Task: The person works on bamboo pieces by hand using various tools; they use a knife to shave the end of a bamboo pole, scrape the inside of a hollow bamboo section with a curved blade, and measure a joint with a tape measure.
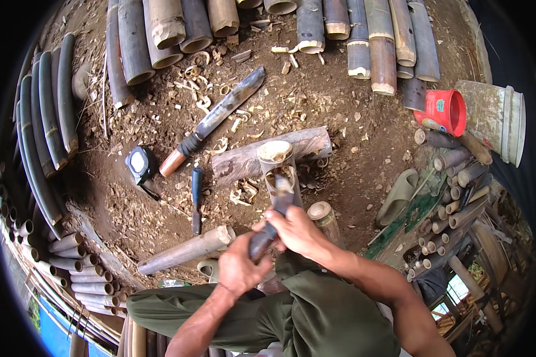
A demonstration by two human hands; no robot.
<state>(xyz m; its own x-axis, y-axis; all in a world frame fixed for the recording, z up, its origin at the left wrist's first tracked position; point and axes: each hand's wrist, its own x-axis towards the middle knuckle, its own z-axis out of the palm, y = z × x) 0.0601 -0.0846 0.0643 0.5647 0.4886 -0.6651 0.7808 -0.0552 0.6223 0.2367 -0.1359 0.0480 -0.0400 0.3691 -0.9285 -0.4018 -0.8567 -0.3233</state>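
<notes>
1. A worker's right hand [301, 231] grasps the tool [284, 195] close behind its blade, while the left hand [239, 265], slightly blurred, appears curled around the rear of the dark handle.
2. The blade meets a hollow in the side of a bamboo tube [274, 152], directly ahead of the hands; the tube appears to rest over a log [238, 160], its pale cut end pointing away from the worker.
3. The step in hand looks to be paring that hollow. Another stroke would call for a firm two-handed grip, the edge set against the wall and the tube kept from rolling.
4. A bamboo stub [320, 210] stands just beside the right hand.
5. Left of the log, a chisel [196, 187], a tape measure [139, 163] and a machete [227, 111] lie on the shaving-strewn ground [357, 172].
6. Farther right, a red bucket [430, 107] sits beside a pale bucket [485, 116].
</notes>
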